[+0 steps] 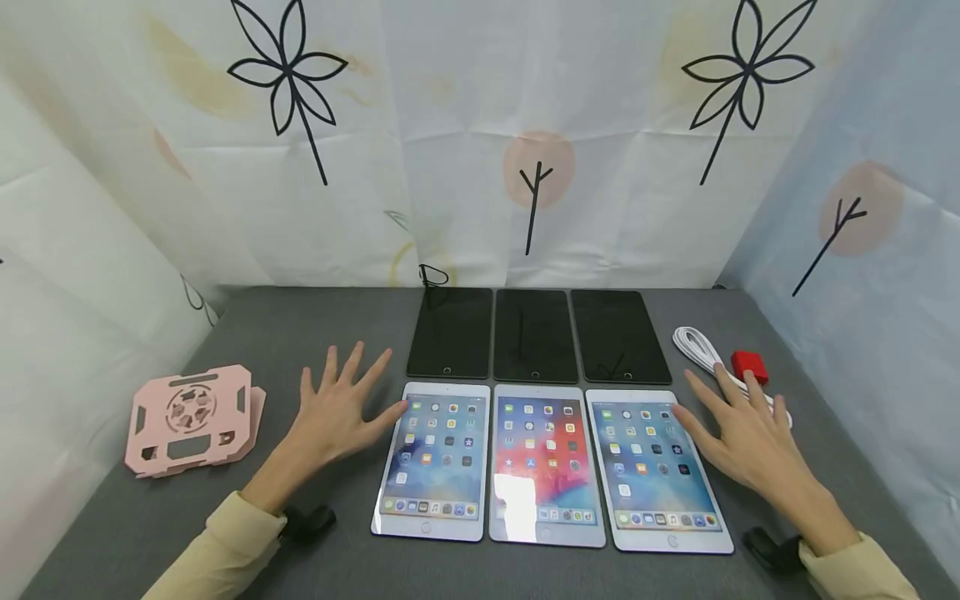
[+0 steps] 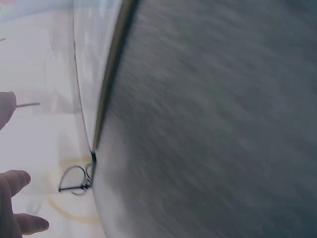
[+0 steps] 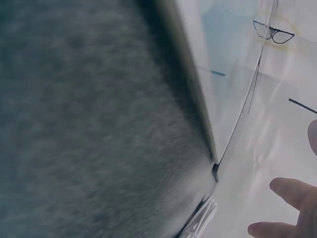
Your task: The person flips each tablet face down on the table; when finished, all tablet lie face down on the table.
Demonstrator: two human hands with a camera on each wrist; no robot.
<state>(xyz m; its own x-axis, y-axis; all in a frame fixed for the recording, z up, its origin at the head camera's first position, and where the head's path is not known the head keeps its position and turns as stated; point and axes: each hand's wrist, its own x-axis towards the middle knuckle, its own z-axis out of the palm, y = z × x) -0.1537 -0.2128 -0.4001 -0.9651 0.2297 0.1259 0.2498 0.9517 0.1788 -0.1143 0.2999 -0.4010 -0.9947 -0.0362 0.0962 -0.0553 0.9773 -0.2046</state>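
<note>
Three white tablets with lit screens lie in a row: a left tablet (image 1: 442, 450), a middle tablet (image 1: 534, 467) and a right tablet (image 1: 651, 475). My left hand (image 1: 330, 421) is spread wide, its thumb tip at the left tablet's upper left edge. On the other side, my right hand (image 1: 753, 442) is spread too, with its thumb at the right tablet's upper right edge. Neither hand grips anything; whether the thumbs press cannot be told. In the wrist views, some fingertips (image 2: 20, 181) show beside a close tablet edge (image 3: 190, 69).
Behind the row lie three black tablets (image 1: 536, 333) with dark screens. A coiled white cable (image 1: 697, 346) and a red block (image 1: 750, 365) sit beyond my right hand. Pink plates with cutouts (image 1: 187, 450) lie at left. Patterned curtains (image 1: 450, 125) enclose the grey table (image 1: 315, 325).
</note>
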